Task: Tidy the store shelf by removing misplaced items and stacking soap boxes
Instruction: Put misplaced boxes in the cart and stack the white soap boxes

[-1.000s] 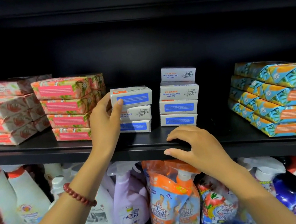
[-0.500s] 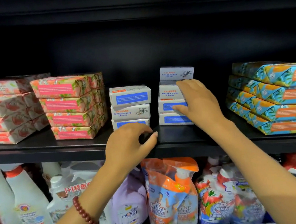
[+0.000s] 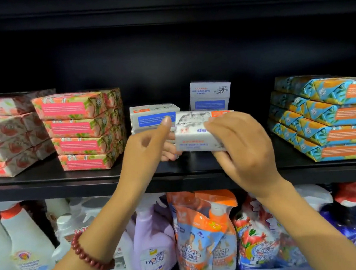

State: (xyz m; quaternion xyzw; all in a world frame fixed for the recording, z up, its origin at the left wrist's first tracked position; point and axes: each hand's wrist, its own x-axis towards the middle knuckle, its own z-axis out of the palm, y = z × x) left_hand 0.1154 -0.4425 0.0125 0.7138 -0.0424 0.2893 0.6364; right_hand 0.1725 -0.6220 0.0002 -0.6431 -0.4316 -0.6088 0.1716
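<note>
White card printed with blue lettering, a soap box [image 3: 196, 133] is hanging in the centre of the frame, just above the front part of the black shelf [image 3: 46, 180], and both hands are holding it. The right hand [image 3: 243, 148] is gripping the box's right end, its fingers [image 3: 221, 124] curling over the top face and the thumb pressing up from beneath. The left hand [image 3: 146, 151] is taking the left end, its thumb standing against the upper left corner while the other fingers are curling under the lower edge. The box is tilting a little, its top face turning toward the camera. Behind it on the shelf, a short white stack [image 3: 153, 116] is sitting just left of centre and a taller white stack [image 3: 210, 97] is rising just behind the held box. Pink flowered packs [image 3: 76, 127] are lying in piles at the left of the frame, and blue-and-orange packs [image 3: 327, 116] are lying stacked at the right. Along the bottom of the frame, spray bottles [image 3: 152, 241] and an orange refill pouch [image 3: 202, 234] are standing on the lower level. A dark red bead bracelet [image 3: 86, 254] is circling the left wrist.
</note>
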